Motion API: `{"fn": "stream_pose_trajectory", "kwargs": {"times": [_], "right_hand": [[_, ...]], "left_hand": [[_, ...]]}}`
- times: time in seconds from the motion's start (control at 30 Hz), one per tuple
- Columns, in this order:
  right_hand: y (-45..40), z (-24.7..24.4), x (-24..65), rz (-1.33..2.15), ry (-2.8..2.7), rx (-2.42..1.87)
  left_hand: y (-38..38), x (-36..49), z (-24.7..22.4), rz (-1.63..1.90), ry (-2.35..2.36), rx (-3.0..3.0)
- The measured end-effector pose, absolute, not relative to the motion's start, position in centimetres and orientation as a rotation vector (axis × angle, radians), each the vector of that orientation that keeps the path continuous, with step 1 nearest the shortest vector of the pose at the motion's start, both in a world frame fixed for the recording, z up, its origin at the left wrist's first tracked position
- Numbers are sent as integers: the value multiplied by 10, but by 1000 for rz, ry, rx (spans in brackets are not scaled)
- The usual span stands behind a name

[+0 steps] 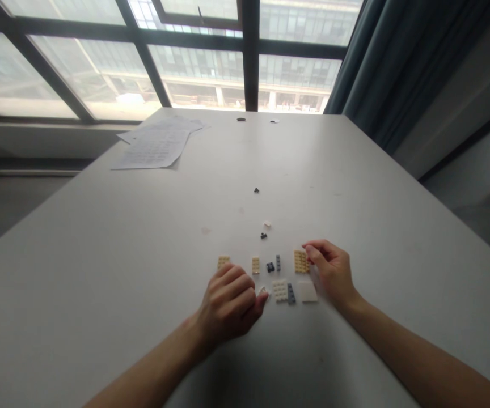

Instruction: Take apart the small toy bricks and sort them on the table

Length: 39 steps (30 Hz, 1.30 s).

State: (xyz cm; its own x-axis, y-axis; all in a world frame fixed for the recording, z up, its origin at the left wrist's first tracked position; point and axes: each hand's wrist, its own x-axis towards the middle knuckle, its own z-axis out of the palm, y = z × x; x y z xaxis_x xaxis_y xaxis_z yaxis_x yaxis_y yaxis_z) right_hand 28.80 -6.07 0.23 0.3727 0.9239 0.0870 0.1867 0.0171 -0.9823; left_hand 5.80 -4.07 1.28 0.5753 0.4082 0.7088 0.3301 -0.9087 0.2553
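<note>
My left hand [231, 300] is curled, and a small white toy brick piece [263, 290] shows at its thumb and forefinger. Just behind its knuckles lies a tan studded plate [223, 261], partly covered. My right hand [332, 269] is closed in a pinch at the right edge of a larger tan plate [300, 262]. Between the hands lie a narrow tan plate [256, 265], a black piece [270, 267] and a thin dark grey plate [278, 263]. Nearer me are a white studded plate [279, 290], a grey wedge-like plate [291, 293] and a smooth white square [308, 292].
Farther off on the white table [164, 226] are two small black pieces [263, 236] and a small white piece [267, 225]. Printed papers [155, 148] lie at the far left. A window stands beyond the table, with a dark blue curtain [368, 68] at right.
</note>
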Motion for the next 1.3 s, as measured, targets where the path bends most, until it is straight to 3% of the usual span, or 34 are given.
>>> {"fn": "stream_pose_trajectory", "kwargs": {"times": [0.23, 0.67, 0.97, 1.3], "right_hand": [[-61, 2, 287, 757, -1060, -1467], [-58, -1, 292, 737, -1016, -1443], [-45, 28, 343, 1079, -1654, -1527], [-61, 27, 334, 812, -2053, -1612]], "left_hand": [[-36, 51, 12, 1483, 842, 2569], [-24, 44, 11, 1540, 930, 2520], [-19, 43, 8, 1513, 899, 2523], [-15, 41, 6, 1488, 879, 2555]]}}
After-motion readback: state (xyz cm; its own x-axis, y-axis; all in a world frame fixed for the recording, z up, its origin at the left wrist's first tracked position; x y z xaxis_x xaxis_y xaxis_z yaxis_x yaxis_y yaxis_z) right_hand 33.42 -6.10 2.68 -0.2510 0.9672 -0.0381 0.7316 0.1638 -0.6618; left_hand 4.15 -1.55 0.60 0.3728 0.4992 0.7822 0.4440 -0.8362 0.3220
